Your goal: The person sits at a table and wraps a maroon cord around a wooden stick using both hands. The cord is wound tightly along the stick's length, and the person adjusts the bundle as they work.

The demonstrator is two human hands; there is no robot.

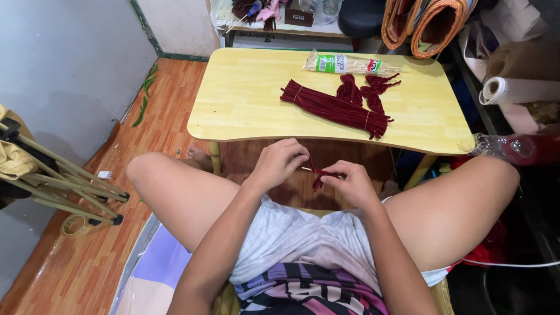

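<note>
My left hand and my right hand meet over my lap, just in front of the low yellow table. Between them is a thin wooden stick with a dark red fuzzy wire wound around it. The left hand pinches the stick's end and the wire; the right hand pinches the wound part. On the table lies a tied bundle of dark red fuzzy wires, a few bent loose ones, and a clear packet of wooden sticks.
A folded wooden stand and a tape roll sit at the left on the wood-pattern floor. Rolled mats and paper rolls crowd the right side. A shelf with oddments stands behind the table.
</note>
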